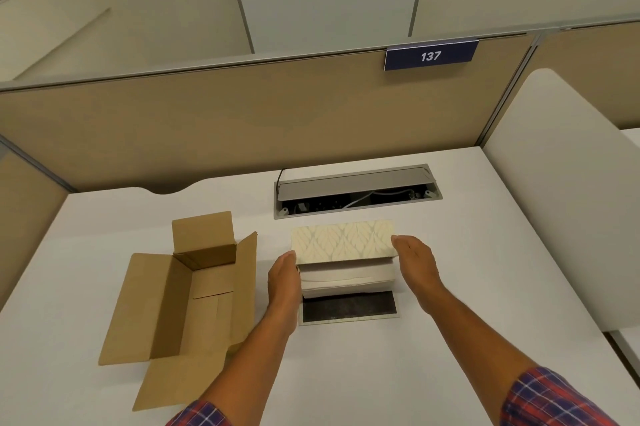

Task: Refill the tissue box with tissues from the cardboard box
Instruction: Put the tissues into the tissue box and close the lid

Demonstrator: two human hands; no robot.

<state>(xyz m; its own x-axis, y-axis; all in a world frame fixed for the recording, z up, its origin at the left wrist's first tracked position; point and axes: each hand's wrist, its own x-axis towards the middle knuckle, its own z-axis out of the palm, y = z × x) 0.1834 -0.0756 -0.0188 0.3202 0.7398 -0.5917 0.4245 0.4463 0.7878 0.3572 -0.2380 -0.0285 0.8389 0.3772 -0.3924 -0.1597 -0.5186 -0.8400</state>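
A cream tissue box (343, 238) with a pale leaf pattern lies on the white desk, its open side turned toward me. A stack of white tissues (348, 278) sits partly inside it and sticks out of the opening. The box's dark-lined flap (348, 307) lies flat on the desk in front. My left hand (284, 278) presses flat against the left end of the stack. My right hand (414, 261) rests against the box's right end, fingers straight. An empty brown cardboard box (194, 290) stands open to the left, flaps spread.
A cable hatch (356, 190) with a raised grey lid is set into the desk behind the tissue box. Tan partition panels (242, 121) wall in the back and left. A white curved divider (561, 183) stands on the right edge.
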